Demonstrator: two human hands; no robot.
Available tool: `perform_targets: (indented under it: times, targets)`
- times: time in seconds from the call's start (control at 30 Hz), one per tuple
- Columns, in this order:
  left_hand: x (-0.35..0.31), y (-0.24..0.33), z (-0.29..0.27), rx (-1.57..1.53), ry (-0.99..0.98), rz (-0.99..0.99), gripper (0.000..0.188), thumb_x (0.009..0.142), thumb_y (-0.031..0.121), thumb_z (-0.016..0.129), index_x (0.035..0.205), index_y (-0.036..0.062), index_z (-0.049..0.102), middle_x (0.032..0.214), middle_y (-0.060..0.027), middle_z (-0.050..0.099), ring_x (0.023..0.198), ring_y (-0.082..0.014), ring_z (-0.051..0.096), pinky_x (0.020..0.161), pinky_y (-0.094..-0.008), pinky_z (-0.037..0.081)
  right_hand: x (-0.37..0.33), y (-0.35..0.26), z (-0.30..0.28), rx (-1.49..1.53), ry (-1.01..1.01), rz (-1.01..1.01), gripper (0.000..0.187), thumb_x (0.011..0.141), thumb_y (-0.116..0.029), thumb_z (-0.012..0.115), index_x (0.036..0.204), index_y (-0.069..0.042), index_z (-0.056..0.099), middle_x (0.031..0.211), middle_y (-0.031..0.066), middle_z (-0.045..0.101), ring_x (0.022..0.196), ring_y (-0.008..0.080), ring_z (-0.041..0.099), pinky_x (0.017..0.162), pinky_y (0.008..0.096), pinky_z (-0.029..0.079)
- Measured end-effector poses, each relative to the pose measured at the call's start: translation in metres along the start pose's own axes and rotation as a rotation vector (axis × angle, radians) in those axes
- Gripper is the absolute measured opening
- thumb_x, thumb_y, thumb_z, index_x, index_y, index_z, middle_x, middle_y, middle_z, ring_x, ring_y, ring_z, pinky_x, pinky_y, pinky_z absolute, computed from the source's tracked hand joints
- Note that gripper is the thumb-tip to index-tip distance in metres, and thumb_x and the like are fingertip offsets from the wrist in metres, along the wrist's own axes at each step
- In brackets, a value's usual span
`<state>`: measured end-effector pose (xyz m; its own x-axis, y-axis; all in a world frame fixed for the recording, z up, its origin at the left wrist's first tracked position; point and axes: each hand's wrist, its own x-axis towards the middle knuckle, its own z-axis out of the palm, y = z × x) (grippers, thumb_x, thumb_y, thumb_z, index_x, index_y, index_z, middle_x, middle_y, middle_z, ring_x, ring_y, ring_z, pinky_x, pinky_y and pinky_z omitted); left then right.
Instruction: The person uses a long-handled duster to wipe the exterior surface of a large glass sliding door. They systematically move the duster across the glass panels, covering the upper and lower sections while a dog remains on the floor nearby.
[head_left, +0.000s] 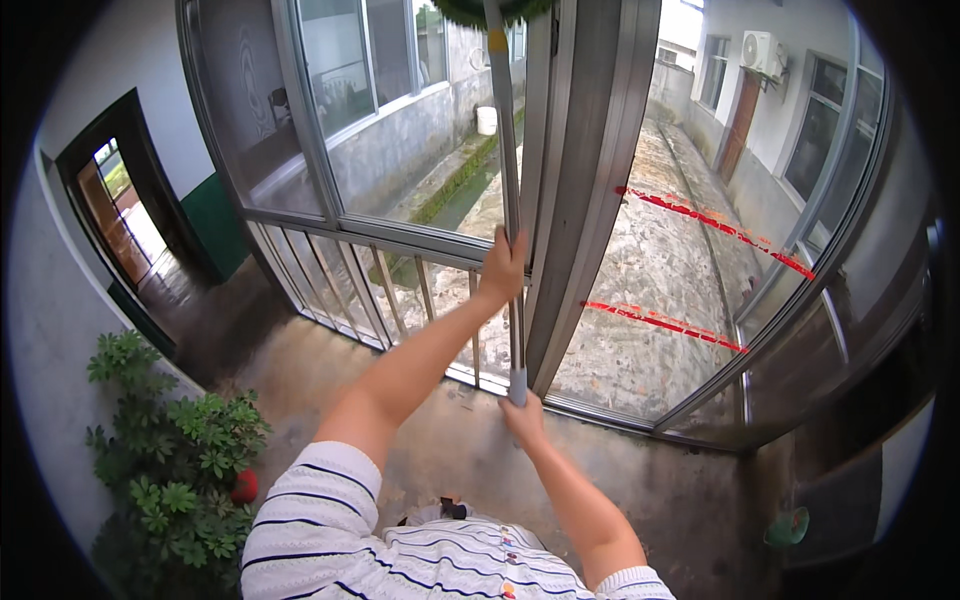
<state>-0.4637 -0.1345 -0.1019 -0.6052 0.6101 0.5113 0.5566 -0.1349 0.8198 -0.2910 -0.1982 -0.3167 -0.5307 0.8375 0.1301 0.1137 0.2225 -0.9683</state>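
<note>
window wall (pixel 575 200): largest item, clear glass panes in brushed grey metal profiles, straight rails bowed by the fisheye. far side of it, concrete yard (pixel 670 270), rough, blotchy, pale grey. near side, smooth stained floor (pixel 440 430), dull brown-grey. left, metal railing (pixel 424 290) of slim upright bars along the lower panes.

near left, leafy plant (pixel 190 440), clustered green leaflets. near centre, wearer's knit shirt (pixel 320 490), white with thin dark stripes.

pole (pixel 506 130): long, straight, round, grey, shiny lower section; stands centre, in front of the window frame, running from the near hands up to the far top. green bristle brush head (pixel 470 10) on its far end, cut by the picture edge; can't tell if it touches glass.

far right, boxy white ac unit (pixel 763 53) on the outside wall; any marking too small to read. red bands (pixel 715 225), two, patchy, across the right pane.

left hand (pixel 505 268): fingers closed round the pole shaft, partway up. right hand (pixel 523 418): fingers curled round the bottom end, at the smooth grey grip (pixel 517 387).

smallest: white bucket (pixel 486 121) far outside, round red object (pixel 243 486) by the plant, yellow collar (pixel 497 40) below the bristles.
</note>
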Motion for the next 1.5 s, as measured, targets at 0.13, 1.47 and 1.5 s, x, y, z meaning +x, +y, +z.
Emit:
perform_targets:
  times: [0.13,1.47,1.5]
  targets:
    - [-0.068,-0.009,0.011,-0.134,-0.081,-0.086,0.056,0.098,0.04,0.04,0.124,-0.0097,0.04,0.1,-0.0311,0.06,0.096,-0.0456,0.057,0.082,-0.0435,0.044,-0.052,0.017,-0.019,0.007,0.016,0.146,0.019,0.077,-0.016,0.067,0.072,-0.003,0.054,0.053,0.0012,0.051,0.044,0.0103,0.048,0.042,0.0293,0.037]
    - [-0.195,-0.042,0.045,-0.085,-0.094,-0.349,0.033,0.1,0.032,0.038,0.1,-0.0009,0.04,0.058,-0.0092,0.049,0.051,-0.0222,0.053,0.049,-0.037,0.041,-0.17,0.06,-0.068,-0.089,0.029,0.33,0.02,0.071,-0.016,0.066,0.075,0.002,0.059,0.061,0.0154,0.059,0.056,0.0188,0.057,0.057,0.0355,0.046]
    - [-0.192,-0.043,0.04,-0.059,-0.091,-0.325,0.033,0.1,0.032,0.039,0.101,-0.0007,0.04,0.058,-0.0094,0.049,0.052,-0.0223,0.054,0.05,-0.0368,0.042,-0.168,0.053,-0.064,-0.071,0.002,0.337,0.02,0.071,-0.016,0.066,0.076,0.002,0.06,0.062,0.0155,0.059,0.057,0.019,0.057,0.058,0.0356,0.046]
